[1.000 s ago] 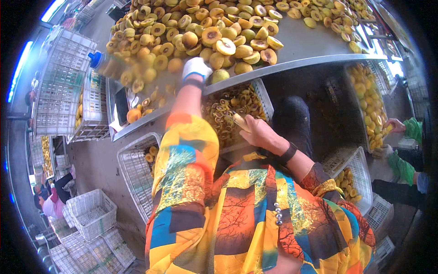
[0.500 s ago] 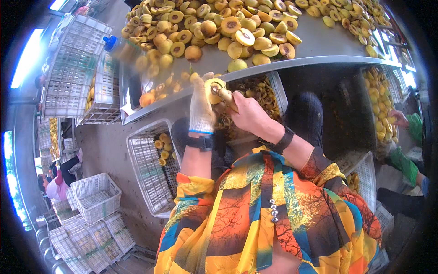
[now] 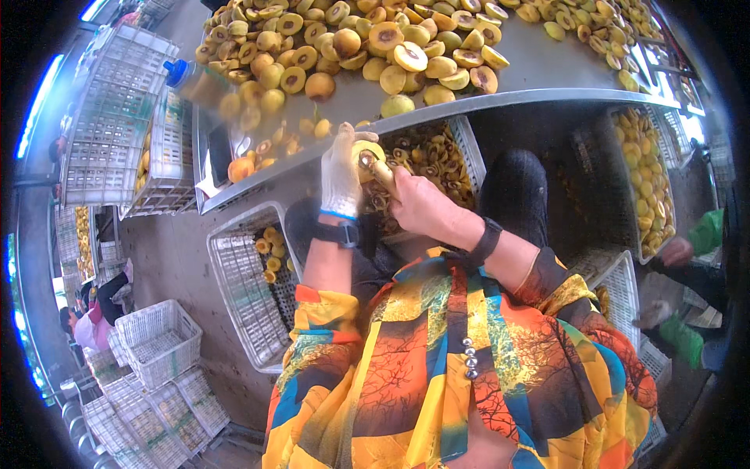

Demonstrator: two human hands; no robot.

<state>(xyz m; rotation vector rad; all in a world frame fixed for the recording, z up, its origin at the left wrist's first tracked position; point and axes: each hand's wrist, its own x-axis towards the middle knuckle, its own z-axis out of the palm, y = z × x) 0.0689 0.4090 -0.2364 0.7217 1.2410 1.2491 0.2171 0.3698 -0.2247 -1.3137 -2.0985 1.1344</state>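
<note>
My left hand [image 3: 341, 176] wears a white knit glove and is closed round a yellow fruit half [image 3: 365, 148]. My bare right hand [image 3: 426, 207] grips a coring tool [image 3: 384, 176] by its pale handle, its metal end at the fruit's brown centre. Both hands are raised over a crate of fruit scraps [image 3: 422, 144], below the front edge of a metal table [image 3: 547, 74]. A heap of fruit halves [image 3: 351, 43] lies on the table beyond them.
A bottle with blue cap [image 3: 178, 72] stands at the table's left. A crate [image 3: 250, 328] with some halves sits left of me; a full crate [image 3: 648, 187] is at right, near a co-worker's hands [image 3: 676, 252] and green sleeves. Stacked crates [image 3: 109, 133] and another person [image 3: 101, 313] are leftward.
My left hand has come back from the table's heap and now holds a half. My right hand has risen with the tool to meet it. The co-worker's hands have moved lower.
</note>
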